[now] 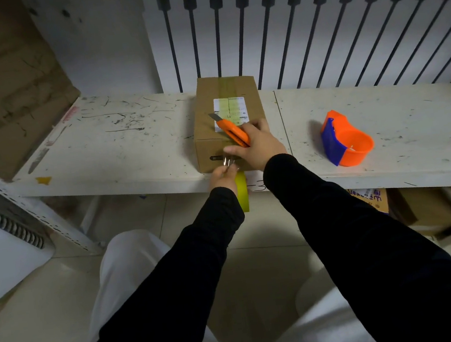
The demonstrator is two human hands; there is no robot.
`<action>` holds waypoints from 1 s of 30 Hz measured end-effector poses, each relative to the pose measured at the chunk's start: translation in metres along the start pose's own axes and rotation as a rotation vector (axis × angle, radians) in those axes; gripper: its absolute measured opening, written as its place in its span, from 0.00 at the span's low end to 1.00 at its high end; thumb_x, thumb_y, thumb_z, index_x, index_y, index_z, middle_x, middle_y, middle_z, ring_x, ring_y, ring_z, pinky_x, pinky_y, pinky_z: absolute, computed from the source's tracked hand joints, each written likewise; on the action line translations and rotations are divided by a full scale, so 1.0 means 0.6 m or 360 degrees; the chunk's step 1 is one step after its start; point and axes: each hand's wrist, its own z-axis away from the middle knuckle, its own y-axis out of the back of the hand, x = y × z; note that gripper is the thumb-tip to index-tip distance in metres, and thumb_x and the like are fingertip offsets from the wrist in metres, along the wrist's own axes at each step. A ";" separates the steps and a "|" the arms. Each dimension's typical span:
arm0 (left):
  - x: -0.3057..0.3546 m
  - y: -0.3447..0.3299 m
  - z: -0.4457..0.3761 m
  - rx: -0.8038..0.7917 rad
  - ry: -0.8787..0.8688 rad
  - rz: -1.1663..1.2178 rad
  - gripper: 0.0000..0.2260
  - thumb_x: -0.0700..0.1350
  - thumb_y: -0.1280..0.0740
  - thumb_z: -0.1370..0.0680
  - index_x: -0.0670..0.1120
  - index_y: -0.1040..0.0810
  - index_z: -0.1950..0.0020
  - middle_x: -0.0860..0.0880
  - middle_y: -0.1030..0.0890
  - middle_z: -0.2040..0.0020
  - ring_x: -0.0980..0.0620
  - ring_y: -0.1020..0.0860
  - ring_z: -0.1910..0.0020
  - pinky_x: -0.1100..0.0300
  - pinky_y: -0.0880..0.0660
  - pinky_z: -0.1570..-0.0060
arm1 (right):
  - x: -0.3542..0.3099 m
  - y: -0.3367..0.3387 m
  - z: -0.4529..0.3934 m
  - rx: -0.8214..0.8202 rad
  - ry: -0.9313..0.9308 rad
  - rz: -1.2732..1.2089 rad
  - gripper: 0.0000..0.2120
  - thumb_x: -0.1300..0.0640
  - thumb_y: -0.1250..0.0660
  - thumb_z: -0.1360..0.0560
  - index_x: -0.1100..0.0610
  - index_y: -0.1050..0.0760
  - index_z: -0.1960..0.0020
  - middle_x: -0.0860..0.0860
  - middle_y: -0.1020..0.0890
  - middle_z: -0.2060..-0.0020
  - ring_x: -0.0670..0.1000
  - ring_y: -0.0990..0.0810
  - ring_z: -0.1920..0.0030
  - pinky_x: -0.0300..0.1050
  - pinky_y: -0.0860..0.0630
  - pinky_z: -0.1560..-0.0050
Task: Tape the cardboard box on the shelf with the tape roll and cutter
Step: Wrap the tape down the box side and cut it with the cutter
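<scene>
A brown cardboard box [205,122] stands at the front edge of the white shelf [121,142], with a white label and a strip of yellowish tape along its top. My right hand [260,145] rests on the box's near top edge and grips an orange cutter [232,131] with its blade out, pointing up-left. My left hand [223,177] is at the box's lower front face, holding a yellow tape roll [243,194] that hangs below the shelf edge. A short stretch of tape runs from the roll up to the box front.
An orange and blue tape dispenser [346,138] lies on the shelf to the right. Flattened cardboard [6,82] leans at the far left. Black bars line the white wall behind. More boxes [428,205] sit under the shelf at right. My white trousers fill the foreground.
</scene>
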 end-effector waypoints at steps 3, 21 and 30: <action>-0.013 -0.005 -0.021 0.0033 0.0040 0.0089 0.13 0.49 0.40 0.21 0.46 0.25 0.40 0.41 0.23 0.39 0.38 0.24 0.40 0.42 0.28 0.37 | 0.003 0.013 0.014 0.0048 0.0115 -0.0051 0.23 0.44 0.42 0.22 0.50 0.38 0.30 0.53 0.34 0.32 0.56 0.26 0.40 0.50 0.26 0.41; -0.035 -0.018 -0.072 0.0080 0.0128 0.0092 0.14 0.50 0.42 0.21 0.43 0.24 0.42 0.37 0.19 0.44 0.37 0.20 0.46 0.42 0.24 0.43 | 0.022 0.027 0.044 0.0347 0.0183 0.0844 0.09 0.51 0.39 0.23 0.50 0.22 0.47 0.52 0.20 0.53 0.55 0.22 0.54 0.52 0.39 0.40; 0.011 0.005 0.011 0.0116 0.0057 -0.0076 0.16 0.47 0.44 0.19 0.42 0.24 0.36 0.44 0.22 0.37 0.44 0.26 0.38 0.57 0.31 0.38 | 0.008 0.016 0.035 0.0306 0.0144 0.1023 0.09 0.53 0.40 0.23 0.53 0.23 0.55 0.51 0.25 0.62 0.54 0.27 0.62 0.52 0.39 0.41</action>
